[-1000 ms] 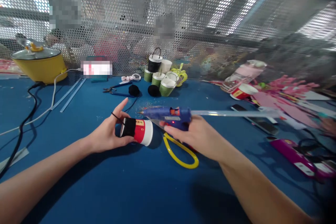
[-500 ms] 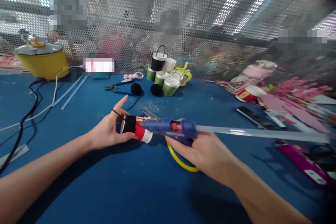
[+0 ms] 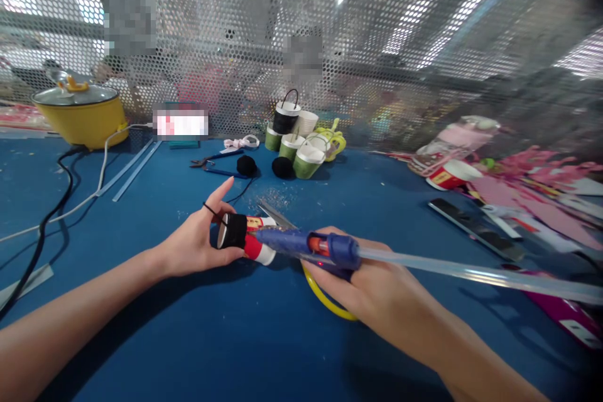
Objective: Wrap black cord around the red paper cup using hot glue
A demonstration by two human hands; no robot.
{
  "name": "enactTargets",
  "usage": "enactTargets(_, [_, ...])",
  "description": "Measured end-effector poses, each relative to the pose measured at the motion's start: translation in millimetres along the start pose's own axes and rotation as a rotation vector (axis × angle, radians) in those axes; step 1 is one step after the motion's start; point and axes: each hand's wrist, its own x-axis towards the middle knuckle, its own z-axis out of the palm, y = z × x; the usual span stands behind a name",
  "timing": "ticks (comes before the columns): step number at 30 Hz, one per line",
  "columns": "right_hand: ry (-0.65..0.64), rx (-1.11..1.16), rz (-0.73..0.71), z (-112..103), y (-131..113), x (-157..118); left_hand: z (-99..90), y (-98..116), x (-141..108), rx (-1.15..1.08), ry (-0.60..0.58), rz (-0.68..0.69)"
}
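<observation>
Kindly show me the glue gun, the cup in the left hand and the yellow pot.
Glue gun (image 3: 294, 244): head view, on its blue body.
Cup (image 3: 238, 233): head view, on its black-wrapped part.
Yellow pot (image 3: 87, 122): head view, on its side wall.

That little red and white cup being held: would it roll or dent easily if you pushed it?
The cup looks like paper, so it is probably light and might dent under a squeeze. The left hand holds the round-sided cup tipped over, so it could well roll if released.
</observation>
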Motion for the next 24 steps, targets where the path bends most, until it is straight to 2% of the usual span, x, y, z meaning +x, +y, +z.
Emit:
enactTargets(17, [-0.002,-0.071,-0.001,5.2,7.0,-7.9,-2.7,0.5,0.5,0.048,-0.021,0.046])
enactTargets(24, [0.017,-0.088,-0.052,9.2,6.0,-9.5,-3.3,2.3,1.3,0.056,-0.013,0.012])
